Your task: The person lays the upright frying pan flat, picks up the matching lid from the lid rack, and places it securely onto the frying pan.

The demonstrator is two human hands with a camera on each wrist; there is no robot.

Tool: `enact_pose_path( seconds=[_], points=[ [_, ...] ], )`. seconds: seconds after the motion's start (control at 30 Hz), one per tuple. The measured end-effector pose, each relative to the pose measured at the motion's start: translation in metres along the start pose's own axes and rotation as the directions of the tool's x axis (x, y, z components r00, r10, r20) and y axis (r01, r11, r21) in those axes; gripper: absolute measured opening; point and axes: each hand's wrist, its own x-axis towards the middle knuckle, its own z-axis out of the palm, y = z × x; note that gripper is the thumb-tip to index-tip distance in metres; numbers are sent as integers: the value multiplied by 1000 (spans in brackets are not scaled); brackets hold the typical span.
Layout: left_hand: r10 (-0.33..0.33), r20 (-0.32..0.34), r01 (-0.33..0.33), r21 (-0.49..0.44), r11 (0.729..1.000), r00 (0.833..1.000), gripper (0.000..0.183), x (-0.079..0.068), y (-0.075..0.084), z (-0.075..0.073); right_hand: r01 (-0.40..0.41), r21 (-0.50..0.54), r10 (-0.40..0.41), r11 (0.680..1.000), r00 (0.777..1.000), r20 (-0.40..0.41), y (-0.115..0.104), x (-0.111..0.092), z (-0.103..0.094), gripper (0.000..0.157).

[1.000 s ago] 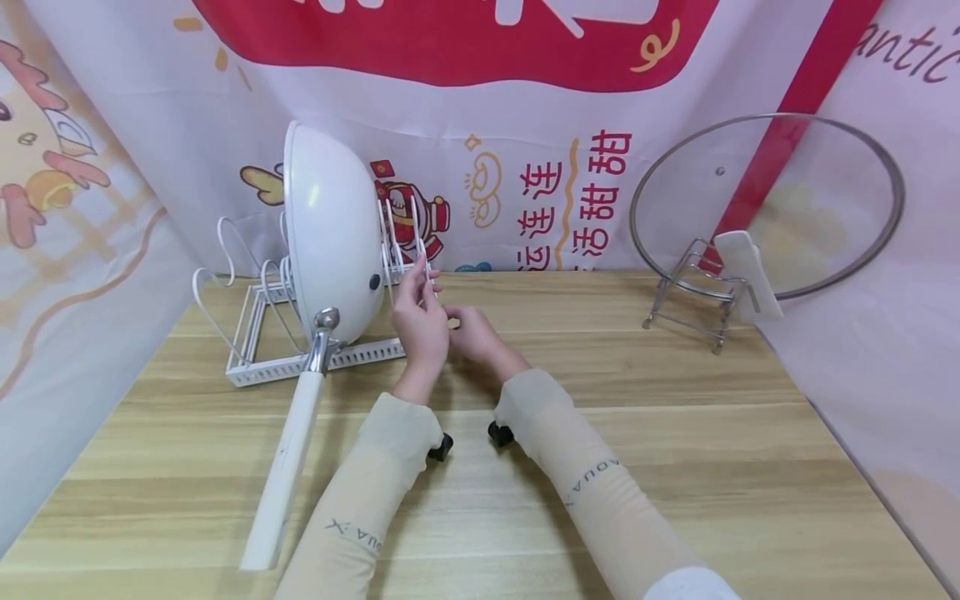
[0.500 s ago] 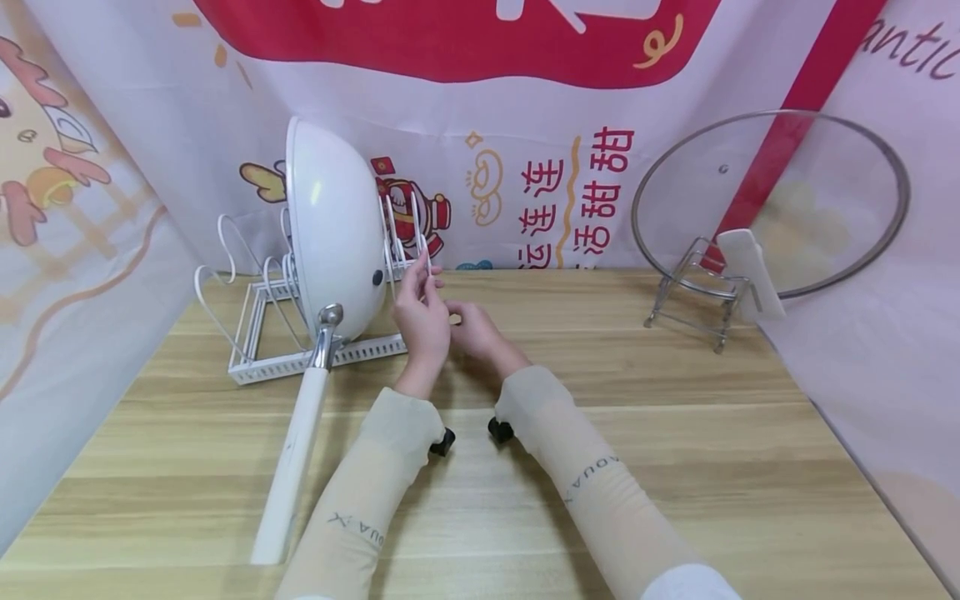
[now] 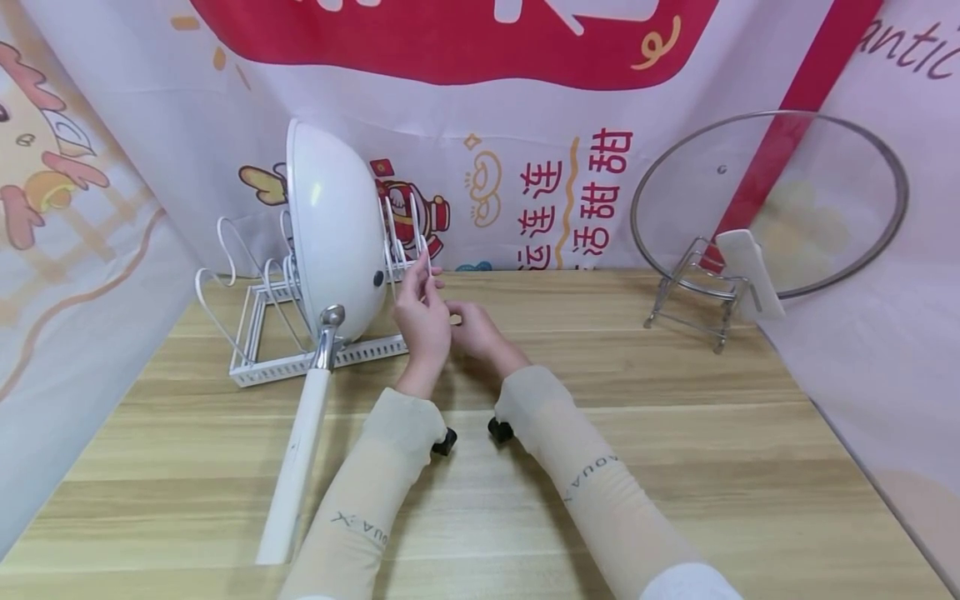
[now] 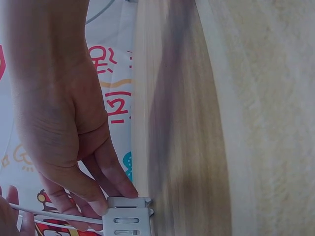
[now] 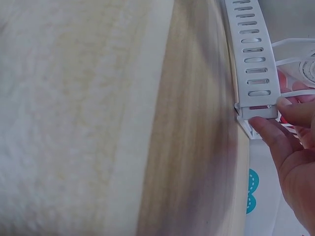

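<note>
Both hands are at the right end of a white pot rack (image 3: 367,351). My left hand (image 3: 424,325) pinches an upright wire divider (image 3: 415,218) between thumb and fingers. Just right of it, my right hand (image 3: 476,335) is at the rack's near corner, partly hidden in the head view. The right wrist view shows thumb and finger gripping the end of the slotted rail (image 5: 255,69). A white wok (image 3: 330,225) stands on its side among the dividers. Its long white handle (image 3: 296,467) slants down toward the near edge.
At the right back, a large glass lid (image 3: 825,200) leans upright in a small metal wire stand (image 3: 693,287). A white piece (image 3: 752,271) sits against the lid. Printed cloth (image 3: 487,117) hangs behind the wooden table (image 3: 675,467).
</note>
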Motion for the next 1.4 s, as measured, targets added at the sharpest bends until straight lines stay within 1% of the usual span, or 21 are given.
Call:
enact_pose_path(
  seconds=[0.1,0.23,0.47,0.57,0.73,1.0,1.2,1.33,1.4],
  points=[
    [-12,0,12,3,1000,1000,37,-3,1,-1,-5,0,5,1000,1000,6,1,-2,1,30],
    [-20,-9,21,5,1000,1000,38,-5,3,-2,15,-13,-15,1000,1000,8,1,-4,1,29],
    [1,-2,-1,4,1000,1000,37,-3,7,-1,-4,17,4,1000,1000,-12,-4,-8,-4,33],
    [-12,-3,12,-1,1000,1000,36,-2,7,-1,3,23,-3,1000,1000,-16,-5,-7,-4,35],
    [-30,-21,30,7,1000,999,36,0,5,-1,34,-1,-34,999,999,-30,-5,-6,1,34],
    [-57,-11,57,47,997,998,37,-1,6,2,26,-1,-26,1000,998,-60,-4,-10,5,38],
    [-92,-27,93,58,994,995,38,1,12,4,-6,9,6,1000,1000,-22,-7,-13,0,40],
    [-122,-29,124,75,990,992,38,4,17,4,-33,-16,33,999,999,-4,-10,-14,-3,41],
    [-129,-34,131,86,988,991,37,5,19,4,-33,-41,33,999,999,1,-12,-14,-4,40]
  ],
)
